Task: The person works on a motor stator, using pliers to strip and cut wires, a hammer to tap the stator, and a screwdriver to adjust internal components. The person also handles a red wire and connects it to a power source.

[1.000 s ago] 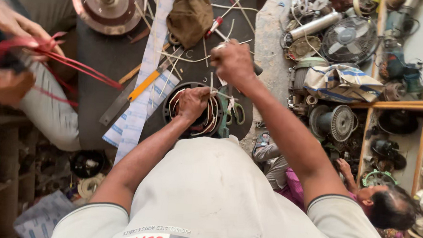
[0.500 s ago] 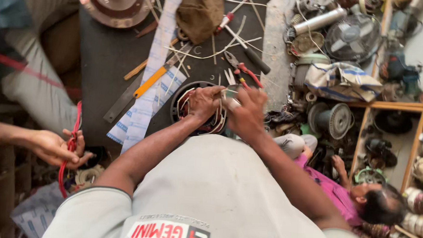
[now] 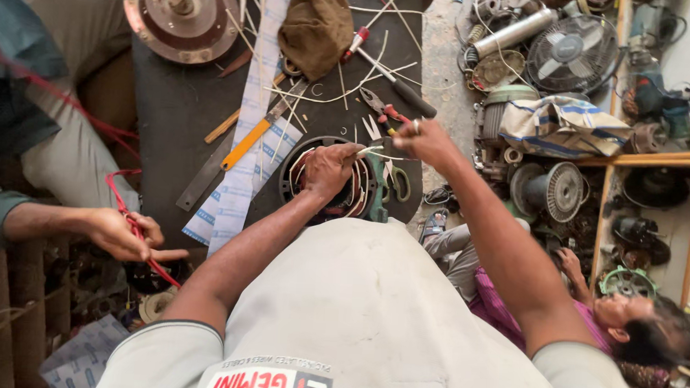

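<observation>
Copper windings line the round motor stator (image 3: pixel 331 187) that sits near the front edge of the dark table (image 3: pixel 168 114), and from the head view I see my left hand (image 3: pixel 330 168) resting on top of it, fingers curled down onto the coils; whether that grip actually pinches anything I cannot tell. My right hand (image 3: pixel 426 141) is raised just to the right of the stator, its grip pressed together on a thin pale strip (image 3: pixel 372 150) that runs back toward the left hand. Green-handled scissors (image 3: pixel 389 184) lie against the stator's right side, and red-handled pliers (image 3: pixel 385 109) lie just behind my right hand. Farther back on the table are a brown cloth (image 3: pixel 316 23), a round metal motor plate (image 3: pixel 183 12) at the far left corner, and a dark-handled screwdriver (image 3: pixel 401 91). A long strip of white printed paper (image 3: pixel 246 126) runs down the table left of the stator, with an orange-handled tool (image 3: pixel 247 143) lying across it. Off to the left, another person's hand (image 3: pixel 122 233) holds red wire (image 3: pixel 127 214), well apart from my own hands. A small fan (image 3: pixel 577 53) stands among the clutter on the right.
</observation>
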Demonstrator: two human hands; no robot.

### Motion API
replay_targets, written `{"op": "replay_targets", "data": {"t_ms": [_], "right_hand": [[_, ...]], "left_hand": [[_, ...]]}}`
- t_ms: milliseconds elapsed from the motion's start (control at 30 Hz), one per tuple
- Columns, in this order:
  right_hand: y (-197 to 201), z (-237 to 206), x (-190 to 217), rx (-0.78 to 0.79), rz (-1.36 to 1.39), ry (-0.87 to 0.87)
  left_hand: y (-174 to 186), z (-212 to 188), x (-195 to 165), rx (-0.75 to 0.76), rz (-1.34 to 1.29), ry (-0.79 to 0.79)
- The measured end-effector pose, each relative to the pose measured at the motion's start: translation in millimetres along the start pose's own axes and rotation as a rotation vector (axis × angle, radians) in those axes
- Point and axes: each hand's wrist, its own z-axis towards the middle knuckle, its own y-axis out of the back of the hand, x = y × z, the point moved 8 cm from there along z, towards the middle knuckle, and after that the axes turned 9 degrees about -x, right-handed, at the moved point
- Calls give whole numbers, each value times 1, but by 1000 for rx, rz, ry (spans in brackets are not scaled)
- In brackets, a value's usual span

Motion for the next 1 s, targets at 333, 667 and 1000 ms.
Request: {"op": "replay_targets", "data": {"t_ms": [333, 667, 1000], "right_hand": [[-24, -67, 27, -28, 489, 378], [80, -159, 54, -622, 261, 511], [127, -384, 155, 351, 86, 1752]], "left_hand": [[-15, -4, -5, 8, 44, 36], [-15, -11, -7, 59, -45, 17], [-4, -17, -19, -18, -362, 303]]}}
